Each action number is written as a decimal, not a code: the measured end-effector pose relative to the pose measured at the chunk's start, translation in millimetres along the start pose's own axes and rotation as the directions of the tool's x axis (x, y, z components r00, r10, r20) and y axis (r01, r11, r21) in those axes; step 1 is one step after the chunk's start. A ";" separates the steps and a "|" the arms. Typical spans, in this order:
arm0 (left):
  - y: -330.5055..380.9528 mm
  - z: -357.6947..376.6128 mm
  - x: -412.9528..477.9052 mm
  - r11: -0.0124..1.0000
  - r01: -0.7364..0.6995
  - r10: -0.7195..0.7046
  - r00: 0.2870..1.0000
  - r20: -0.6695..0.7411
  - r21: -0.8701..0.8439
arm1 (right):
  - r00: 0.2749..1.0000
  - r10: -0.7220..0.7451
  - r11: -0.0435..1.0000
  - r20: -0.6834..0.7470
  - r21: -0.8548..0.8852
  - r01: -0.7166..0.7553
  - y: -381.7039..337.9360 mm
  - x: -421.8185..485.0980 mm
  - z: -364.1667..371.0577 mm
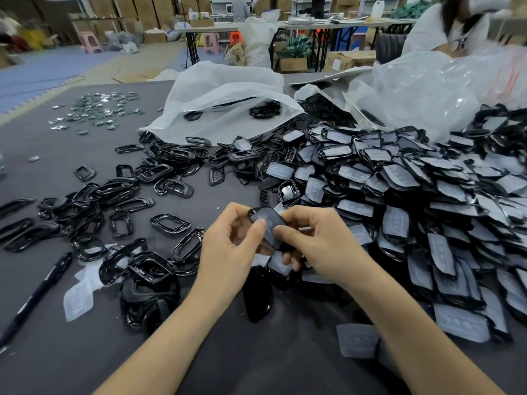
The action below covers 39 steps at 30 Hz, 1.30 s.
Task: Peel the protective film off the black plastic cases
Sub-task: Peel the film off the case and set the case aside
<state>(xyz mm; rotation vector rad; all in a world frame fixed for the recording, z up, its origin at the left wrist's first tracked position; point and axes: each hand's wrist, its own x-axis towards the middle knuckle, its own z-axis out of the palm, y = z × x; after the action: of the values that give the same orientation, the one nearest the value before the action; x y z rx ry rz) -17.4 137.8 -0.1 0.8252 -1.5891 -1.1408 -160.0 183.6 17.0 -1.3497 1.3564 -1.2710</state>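
Both grips are clamped on one black case (269, 220): left grip (228, 243) on its left side, right grip (316, 240) on its right. The case is held up off the bench (85, 352), right in front of me, at the near edge of the unpeeled pile (413, 201).

The left thumb (260, 225) sits on the film (272, 239) face and the right thumb is at the film's right edge. The film looks fully on. I can't tell if a corner has lifted, it's too small to see.

How I'd run this peel:
- Move the left thumb off the film face and hold the case by its rim. Pressing on the face pins the film I want to lift.
- Pick at a corner with the right thumbnail, not the long edge. A corner should start more easily.
- Once a tab is up, pinch it and pull low and flat across the face in one steady stroke. A steep pull risks a tear or a leftover strip.
- Keep fingertips off the exposed gloss, since prints are likely.
- Drop the film with the loose films (78, 297) on the left. Put the case by the bare case (256, 292) under my wrists, apart from the pile, so done and undone cases don't mix.
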 end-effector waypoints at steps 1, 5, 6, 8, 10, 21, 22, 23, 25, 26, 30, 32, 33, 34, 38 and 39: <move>-0.2 0.1 0.6 0.999 0.030 -0.029 0.999 0.017 -0.014 | 1.000 0.006 1.000 -0.005 -0.023 -0.006 0.6 0.7 -3.0; 0.1 0.1 2.4 0.983 0.134 -0.129 0.991 0.047 -0.125 | 1.000 0.016 1.000 -0.012 0.005 -0.016 -0.6 0.7 -6.8; 0.0 -0.3 3.0 0.974 0.150 -0.146 0.989 0.033 -0.172 | 1.000 0.022 0.998 -0.014 0.053 -0.021 -1.4 0.7 -6.7; 0.5 -0.8 4.1 0.950 0.168 -0.174 0.985 0.003 -0.264 | 0.999 0.042 0.988 -0.032 0.147 -0.037 -2.7 1.2 -7.6; 1.3 -0.4 3.8 0.918 0.188 -0.198 0.980 0.007 -0.348 | 0.996 0.065 0.973 -0.053 0.225 -0.051 -3.2 1.8 -9.7; 2.0 -2.2 3.9 0.873 0.292 -0.238 0.954 0.180 -0.391 | 0.975 -0.089 0.996 -0.205 -0.038 0.083 -1.5 0.9 -7.8; 2.0 -2.7 3.7 0.874 0.297 -0.237 0.952 0.196 -0.384 | 0.973 -0.106 0.994 -0.206 -0.059 0.095 -1.8 0.7 -7.6; 1.8 -2.9 3.5 0.875 0.301 -0.238 0.950 0.204 -0.379 | 0.973 -0.114 0.993 -0.203 -0.065 0.103 -2.0 0.7 -7.4; 0.9 -3.3 2.9 0.868 0.312 -0.250 0.947 0.202 -0.388 | 0.978 -0.101 0.995 -0.180 -0.018 0.099 -2.8 0.6 -7.7; 0.4 -3.2 2.9 0.860 0.316 -0.257 0.947 0.195 -0.401 | 0.984 -0.083 0.996 -0.159 0.026 0.088 -3.4 0.2 -8.6; -0.4 -2.2 3.6 0.877 0.271 -0.223 0.961 0.163 -0.396 | 0.994 -0.052 0.994 -0.095 0.092 0.060 -4.6 -1.9 -10.8; 0.1 -1.5 2.8 0.930 0.197 -0.160 0.977 0.141 -0.311 | 0.994 -0.037 0.992 -0.104 0.115 0.049 -3.7 -1.4 -10.4; 0.7 -0.7 2.1 0.949 0.163 -0.129 0.982 0.138 -0.270 | 0.993 -0.028 0.993 -0.117 0.113 0.041 -3.3 -1.1 -9.8; 1.1 0.1 1.4 0.958 0.142 -0.110 0.984 0.140 -0.248 | 0.991 -0.020 0.994 -0.131 0.106 0.034 -2.9 -0.9 -9.1; 1.9 1.6 0.5 0.946 0.165 -0.124 0.979 0.160 -0.280 | 0.985 -0.005 0.997 -0.172 0.072 0.018 -1.7 0.4 -6.8; 2.5 1.5 0.4 0.941 0.174 -0.131 0.978 0.160 -0.291 | 0.984 -0.014 0.998 -0.179 0.058 0.024 -1.6 0.6 -6.8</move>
<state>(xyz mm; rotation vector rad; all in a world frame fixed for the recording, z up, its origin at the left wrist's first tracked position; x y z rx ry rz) -18.9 138.6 2.2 0.6843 -1.4279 -1.5400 -166.5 183.8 19.7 -1.2340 1.4169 -1.4629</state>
